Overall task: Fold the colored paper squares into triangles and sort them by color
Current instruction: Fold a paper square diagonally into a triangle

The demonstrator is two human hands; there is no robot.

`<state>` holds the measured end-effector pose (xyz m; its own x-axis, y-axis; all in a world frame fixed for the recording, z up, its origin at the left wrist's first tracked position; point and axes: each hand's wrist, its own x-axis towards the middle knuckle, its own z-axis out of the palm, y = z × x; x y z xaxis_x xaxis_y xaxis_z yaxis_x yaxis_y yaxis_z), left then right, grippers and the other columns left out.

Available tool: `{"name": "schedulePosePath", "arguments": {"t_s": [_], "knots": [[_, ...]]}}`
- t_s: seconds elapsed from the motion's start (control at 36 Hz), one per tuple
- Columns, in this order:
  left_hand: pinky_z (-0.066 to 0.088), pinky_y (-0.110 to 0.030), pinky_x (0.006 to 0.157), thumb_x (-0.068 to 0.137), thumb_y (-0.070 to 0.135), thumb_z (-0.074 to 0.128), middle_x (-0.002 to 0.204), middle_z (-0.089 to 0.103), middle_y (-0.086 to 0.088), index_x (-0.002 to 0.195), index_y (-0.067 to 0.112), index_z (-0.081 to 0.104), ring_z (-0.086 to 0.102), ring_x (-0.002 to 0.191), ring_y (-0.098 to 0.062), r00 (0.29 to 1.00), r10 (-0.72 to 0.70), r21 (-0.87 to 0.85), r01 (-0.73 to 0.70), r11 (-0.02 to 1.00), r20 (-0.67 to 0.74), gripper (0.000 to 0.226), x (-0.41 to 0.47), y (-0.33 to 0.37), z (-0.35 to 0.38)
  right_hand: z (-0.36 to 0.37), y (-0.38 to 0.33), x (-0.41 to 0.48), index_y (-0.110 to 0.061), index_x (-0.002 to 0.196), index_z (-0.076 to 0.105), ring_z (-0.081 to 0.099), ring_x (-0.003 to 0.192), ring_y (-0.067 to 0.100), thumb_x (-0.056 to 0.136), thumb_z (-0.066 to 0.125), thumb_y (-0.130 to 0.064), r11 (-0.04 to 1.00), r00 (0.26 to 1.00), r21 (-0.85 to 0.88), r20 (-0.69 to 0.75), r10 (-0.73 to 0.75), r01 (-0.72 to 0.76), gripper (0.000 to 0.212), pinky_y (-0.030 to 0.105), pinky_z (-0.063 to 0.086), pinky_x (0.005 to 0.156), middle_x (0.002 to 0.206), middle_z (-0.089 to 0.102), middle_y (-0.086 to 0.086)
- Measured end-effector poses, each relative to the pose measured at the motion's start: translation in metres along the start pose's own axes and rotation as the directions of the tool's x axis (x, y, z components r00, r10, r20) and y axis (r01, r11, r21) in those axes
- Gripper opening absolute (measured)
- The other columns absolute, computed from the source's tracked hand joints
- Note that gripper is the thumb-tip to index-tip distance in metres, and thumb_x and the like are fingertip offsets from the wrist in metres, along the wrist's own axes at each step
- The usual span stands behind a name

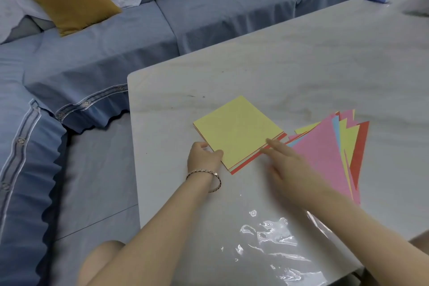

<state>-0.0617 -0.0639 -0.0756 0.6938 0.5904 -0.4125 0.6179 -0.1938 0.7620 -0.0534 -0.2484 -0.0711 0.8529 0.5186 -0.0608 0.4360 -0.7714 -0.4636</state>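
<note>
While the left hand point(204, 155) holds a narrow grip on the near corner of the yellow-topped stack point(239, 132) on the desk point(278, 65), the blurred right hand point(287, 165) lays straight fingers on its right edge, grip wide. Flush sheets could lift together; that forearm could scatter the mixed-colour triangles point(325, 153) just beside.

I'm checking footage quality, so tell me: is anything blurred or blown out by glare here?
Head view: the right hand is smeared by motion blur; the left hand, pinching the paper stack, looks sharp. Also in the head view, white glare spots the clear plastic sheet near the bottom.
</note>
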Motion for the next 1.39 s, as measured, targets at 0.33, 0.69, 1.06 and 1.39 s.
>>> {"name": "schedulePosePath", "arguments": {"t_s": [0.33,0.69,1.06,1.39], "knots": [[0.055,-0.035,0.080,0.070,0.014,0.073,0.085,0.064,-0.010,0.106,0.007,0.054,0.061,0.066,-0.020,0.990,-0.139,-0.316,0.137,0.939,0.015,0.041,0.012,0.008,0.009,0.021,-0.012,0.024,-0.020,0.144,0.029,0.014,0.143,0.013,0.101,0.026,-0.020,0.975,0.972,-0.162,0.205,-0.114,0.149,0.043,0.027,0.015,0.112,0.155,0.017,-0.005],[0.056,-0.041,0.079,0.064,0.006,0.080,0.084,0.068,-0.009,0.074,0.018,0.053,0.068,0.076,-0.026,0.986,-0.135,-0.185,0.116,0.976,-0.094,0.030,0.015,-0.005,0.001,0.033,-0.010,0.015,-0.022,0.143,0.029,0.014,0.142,0.008,0.098,0.037,-0.023,0.976,0.972,-0.080,0.132,-0.192,0.204,0.046,0.022,0.009,0.113,0.153,0.022,-0.007],[0.057,-0.027,0.056,0.075,-0.003,0.070,0.072,0.067,-0.010,0.086,0.014,0.057,0.062,0.047,-0.013,0.994,-0.073,-0.335,0.094,0.938,0.075,0.023,-0.043,-0.023,-0.037,0.044,-0.024,0.003,-0.022,0.085,0.073,0.068,0.093,0.017,0.076,0.059,-0.027,0.932,0.898,-0.019,-0.264,-0.353,0.361,0.017,0.030,0.056,0.074,0.099,0.071,-0.004],[0.045,-0.029,0.092,0.073,0.024,0.076,0.105,0.061,0.000,0.121,0.011,0.054,0.058,0.100,-0.020,1.000,0.013,-0.052,-0.013,0.999,-0.018,0.054,-0.010,-0.022,-0.070,0.044,-0.008,-0.029,-0.023,0.084,0.073,0.056,0.090,0.002,0.097,0.031,-0.047,0.854,0.865,0.142,-0.108,-0.490,0.501,0.050,0.019,0.040,0.083,0.089,0.070,-0.012]]}}
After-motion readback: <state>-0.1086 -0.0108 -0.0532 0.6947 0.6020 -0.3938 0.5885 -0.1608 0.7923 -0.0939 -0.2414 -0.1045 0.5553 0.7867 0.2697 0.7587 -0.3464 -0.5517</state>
